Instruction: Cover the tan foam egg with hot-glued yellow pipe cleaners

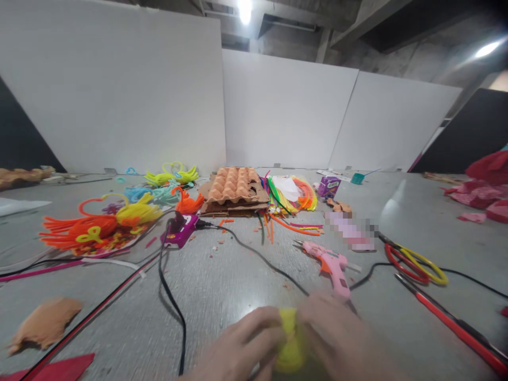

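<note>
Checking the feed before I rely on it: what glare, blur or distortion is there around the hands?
In the head view, the ceiling lamp flares at the top edge and a glare patch lies on the grey tabletop; the left hand, right hand and yellow fuzzy bundle look soft; wide-angle distortion tilts the white wall panels.

Left hand (236,344): low in view, fingers (257,324) curled inward toward the right hand.
Right hand (337,333): low in view, fingers (311,309) curled inward toward the left hand.
Spacing: hands close together.
</note>
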Tool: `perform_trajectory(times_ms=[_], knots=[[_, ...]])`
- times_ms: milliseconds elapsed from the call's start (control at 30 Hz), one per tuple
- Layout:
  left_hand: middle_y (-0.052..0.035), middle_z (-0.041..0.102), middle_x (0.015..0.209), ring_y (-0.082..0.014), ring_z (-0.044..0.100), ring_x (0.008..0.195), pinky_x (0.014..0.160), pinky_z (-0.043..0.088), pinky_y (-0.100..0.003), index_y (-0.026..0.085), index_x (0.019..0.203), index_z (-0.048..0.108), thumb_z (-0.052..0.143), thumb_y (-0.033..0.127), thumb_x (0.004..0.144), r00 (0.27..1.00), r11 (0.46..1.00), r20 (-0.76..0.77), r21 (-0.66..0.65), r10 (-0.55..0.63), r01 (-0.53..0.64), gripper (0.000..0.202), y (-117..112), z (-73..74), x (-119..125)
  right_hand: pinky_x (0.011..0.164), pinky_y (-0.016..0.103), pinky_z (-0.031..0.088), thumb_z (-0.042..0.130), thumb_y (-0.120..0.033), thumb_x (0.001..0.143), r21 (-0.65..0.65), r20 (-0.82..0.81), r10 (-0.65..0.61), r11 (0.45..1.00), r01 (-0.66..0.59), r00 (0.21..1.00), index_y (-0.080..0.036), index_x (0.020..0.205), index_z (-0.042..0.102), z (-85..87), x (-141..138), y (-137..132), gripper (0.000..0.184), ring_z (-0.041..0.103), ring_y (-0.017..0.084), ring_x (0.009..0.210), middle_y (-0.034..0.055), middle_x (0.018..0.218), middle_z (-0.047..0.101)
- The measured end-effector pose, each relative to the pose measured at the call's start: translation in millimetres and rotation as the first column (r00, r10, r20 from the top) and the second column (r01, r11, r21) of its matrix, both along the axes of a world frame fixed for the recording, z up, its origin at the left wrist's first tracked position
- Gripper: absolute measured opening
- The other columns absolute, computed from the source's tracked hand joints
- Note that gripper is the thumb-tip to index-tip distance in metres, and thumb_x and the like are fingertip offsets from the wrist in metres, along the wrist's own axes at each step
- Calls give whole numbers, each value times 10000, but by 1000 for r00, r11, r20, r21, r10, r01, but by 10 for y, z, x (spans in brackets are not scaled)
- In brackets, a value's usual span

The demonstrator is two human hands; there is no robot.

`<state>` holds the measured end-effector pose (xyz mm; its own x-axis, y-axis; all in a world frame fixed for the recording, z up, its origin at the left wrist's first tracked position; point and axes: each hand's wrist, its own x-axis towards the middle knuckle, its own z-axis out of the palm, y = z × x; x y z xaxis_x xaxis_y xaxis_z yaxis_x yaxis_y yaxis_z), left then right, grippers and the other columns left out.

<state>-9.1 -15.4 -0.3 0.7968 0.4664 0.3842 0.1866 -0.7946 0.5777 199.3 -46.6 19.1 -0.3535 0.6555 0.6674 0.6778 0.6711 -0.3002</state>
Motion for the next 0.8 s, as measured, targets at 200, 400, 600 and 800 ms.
perform_trajectory(times_ms=[200, 400, 600, 800], knots=[[-86, 640, 1037, -185, 647, 910, 809, 541, -254, 184, 1004, 574, 485, 45, 834, 997, 998, -66, -42, 38, -41, 237, 14, 111, 46, 567, 173, 461, 388, -218, 968, -26, -8, -41, 999, 41, 999, -229, 738, 503, 40, -29, -20, 257, 568, 110, 596, -41, 606, 578], [-58, 641, 792, -172, 656, 691, 633, 546, -258, 155, 780, 614, 509, 92, 836, 960, 955, -52, -95, 276, -280, 135, -44, 136, 149, 521, 176, 441, 358, -224, 978, -2, -56, -36, 999, 36, 998, -227, 727, 502, 79, -85, -30, 289, 551, 108, 545, -34, 590, 584], [-67, 652, 718, -166, 665, 607, 562, 545, -238, 135, 728, 651, 524, 73, 789, 950, 950, 36, 18, 310, -310, 153, -70, 42, 170, 511, 214, 450, 353, -201, 958, -26, -97, 4, 1000, -7, 995, -235, 743, 522, -65, -104, -34, 276, 568, 129, 557, -20, 605, 583], [-68, 642, 694, -168, 661, 572, 530, 558, -248, 133, 736, 647, 471, 72, 791, 938, 936, 38, 70, 344, -345, 195, -101, 21, 203, 520, 233, 463, 357, -172, 935, -59, -101, 38, 997, -44, 994, -236, 746, 538, -144, -86, -33, 270, 569, 138, 575, -8, 627, 595]])
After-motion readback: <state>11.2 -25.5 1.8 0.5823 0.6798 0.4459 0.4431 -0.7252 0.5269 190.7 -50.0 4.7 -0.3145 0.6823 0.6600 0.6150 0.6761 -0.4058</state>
